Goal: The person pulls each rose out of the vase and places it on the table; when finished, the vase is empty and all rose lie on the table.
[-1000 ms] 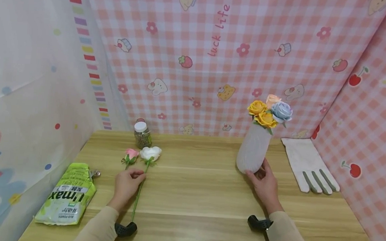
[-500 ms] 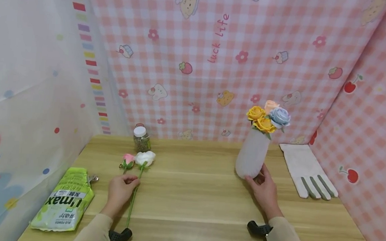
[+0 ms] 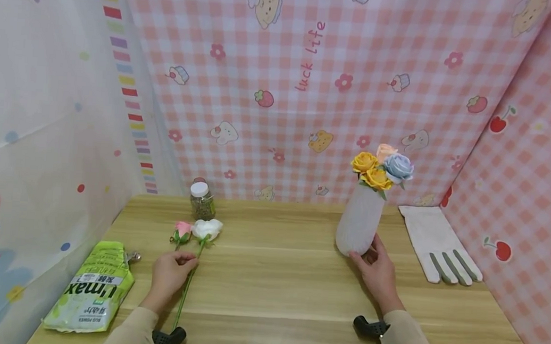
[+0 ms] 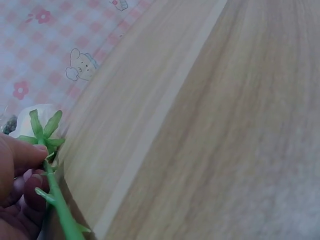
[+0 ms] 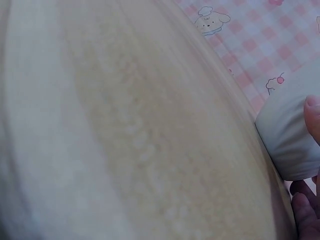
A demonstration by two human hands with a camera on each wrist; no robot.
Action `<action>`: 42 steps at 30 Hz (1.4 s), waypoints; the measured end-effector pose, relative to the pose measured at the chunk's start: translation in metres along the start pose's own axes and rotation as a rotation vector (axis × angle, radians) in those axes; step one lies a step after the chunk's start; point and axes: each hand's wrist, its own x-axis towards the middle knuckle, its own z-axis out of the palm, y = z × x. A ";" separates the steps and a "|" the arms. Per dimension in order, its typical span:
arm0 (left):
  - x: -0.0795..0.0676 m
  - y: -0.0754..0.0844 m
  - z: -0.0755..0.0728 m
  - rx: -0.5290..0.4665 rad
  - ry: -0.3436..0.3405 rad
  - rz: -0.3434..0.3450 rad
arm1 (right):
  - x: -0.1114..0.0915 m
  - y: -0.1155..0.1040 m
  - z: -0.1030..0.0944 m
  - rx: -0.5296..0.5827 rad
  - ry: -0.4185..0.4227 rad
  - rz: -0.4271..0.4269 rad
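In the head view my left hand [image 3: 170, 277] pinches the green stem of a white artificial rose [image 3: 206, 230] between thumb and fingers. The left wrist view shows that stem [image 4: 59, 205] up close, with the bloom just beyond the fingertips. A pink rose [image 3: 183, 230] lies beside the white one, its stem mostly hidden by my hand. At right, my right hand [image 3: 379, 275] grips the lower part of a white ribbed vase [image 3: 360, 220], thumb on its near side. Yellow roses [image 3: 377, 178], a blue rose [image 3: 398, 168] and a peach rose [image 3: 386, 152] stand in the vase.
A small jar [image 3: 203, 203] with a white lid stands at the back left. The green pouch [image 3: 92, 290] lies near the table's left side. A white glove [image 3: 438, 244] with grey-striped fingers lies right of the vase. Patterned cloths hang around the wooden table [image 3: 273, 278].
My left hand has shifted slightly left and toward me, bringing the white rose closer to the pink one. My right hand keeps its grip on the vase. The head view has tilted a little.
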 end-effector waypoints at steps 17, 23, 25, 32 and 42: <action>0.013 0.043 -0.028 -0.067 0.063 0.070 | -0.001 -0.001 -0.001 0.000 -0.005 0.012; 0.018 0.094 -0.032 -0.127 0.036 0.158 | 0.000 -0.002 -0.001 -0.009 0.004 0.004; 0.018 0.115 -0.029 -0.162 0.010 0.174 | 0.000 -0.003 -0.001 -0.008 0.003 -0.002; 0.018 0.179 -0.004 -0.324 -0.087 0.282 | -0.001 -0.003 -0.001 -0.010 -0.001 -0.001; 0.022 0.252 0.043 -0.375 -0.214 0.429 | 0.001 0.000 -0.001 -0.004 0.002 0.003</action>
